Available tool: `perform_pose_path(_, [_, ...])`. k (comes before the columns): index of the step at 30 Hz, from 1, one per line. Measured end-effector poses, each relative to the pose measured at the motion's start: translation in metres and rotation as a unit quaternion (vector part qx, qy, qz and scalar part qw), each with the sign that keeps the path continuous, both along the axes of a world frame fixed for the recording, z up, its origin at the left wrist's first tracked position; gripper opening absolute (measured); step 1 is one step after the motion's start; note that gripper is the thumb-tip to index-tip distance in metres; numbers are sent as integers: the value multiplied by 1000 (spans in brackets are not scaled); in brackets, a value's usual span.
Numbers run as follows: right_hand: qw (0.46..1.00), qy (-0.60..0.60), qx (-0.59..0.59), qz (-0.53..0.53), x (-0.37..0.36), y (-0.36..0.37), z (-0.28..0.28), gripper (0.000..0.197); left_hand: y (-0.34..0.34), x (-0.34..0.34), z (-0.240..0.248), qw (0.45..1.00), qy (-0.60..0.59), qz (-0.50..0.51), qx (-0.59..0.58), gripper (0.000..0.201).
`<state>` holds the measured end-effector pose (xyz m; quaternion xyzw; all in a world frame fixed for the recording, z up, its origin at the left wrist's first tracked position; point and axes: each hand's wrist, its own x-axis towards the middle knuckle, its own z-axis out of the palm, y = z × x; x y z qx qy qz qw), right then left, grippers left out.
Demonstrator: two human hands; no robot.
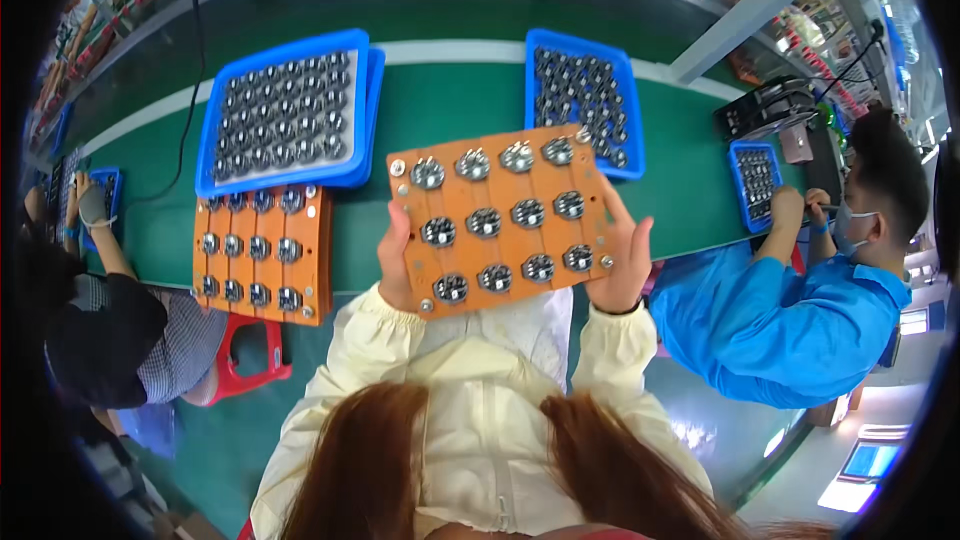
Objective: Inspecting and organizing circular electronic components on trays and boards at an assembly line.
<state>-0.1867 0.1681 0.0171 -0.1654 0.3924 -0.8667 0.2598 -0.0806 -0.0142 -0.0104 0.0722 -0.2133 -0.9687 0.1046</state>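
Observation:
An orange rectangular fixture board (500, 190) is raised in front of my body, tilted slightly. Three rows of small shiny metal and black parts (484, 222) sit on it, with screws near its corners. My left hand (396, 262) grips the board's left edge, thumb on the front face and the other fingers hidden behind. At the opposite edge my right hand (622, 258) holds it too, its fingers partly hidden behind the board. To the left, similar orange boards (275, 272) appear stacked, the top one carrying the same kind of parts.
Stacked blue trays (290, 177) with rows of parts stand at back left, overlapping the orange boards. Another blue tray (629, 100) lies behind my board on the green bench (450, 90). A co-worker in blue (780, 310) sits right; another person (120, 330) works left, near a red stool (250, 375).

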Motion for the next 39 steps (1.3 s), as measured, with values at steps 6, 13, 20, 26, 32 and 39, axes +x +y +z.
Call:
perform_pose_path(6, [998, -33, 37, 34, -13, -2, -12, 61, 3, 3, -9, 999, 7, -39, -10, 81])
perform_pose_path(13, [995, 28, 98, -1, -12, 6, -30, 64, 8, 5, 1, 996, 47, -68, 40, 81])
perform_pose_path(20, [996, 23, 89, -10, -6, 9, -27, 64, 7, 7, -1, 997, 31, -70, 33, 84])
perform_pose_path(26, [996, -59, 55, -33, 5, 17, -19, 56, 7, 4, 4, 993, 30, -93, 68, 85])
perform_pose_path(32, [983, -182, -3, -9, 27, 28, -27, 60, 11, 3, 8, 986, 14, -112, 123, 89])
perform_pose_path(39, [947, -167, -48, -269, 82, -7, -14, 57, 2, 0, 3, 973, 51, -83, 208, 94])
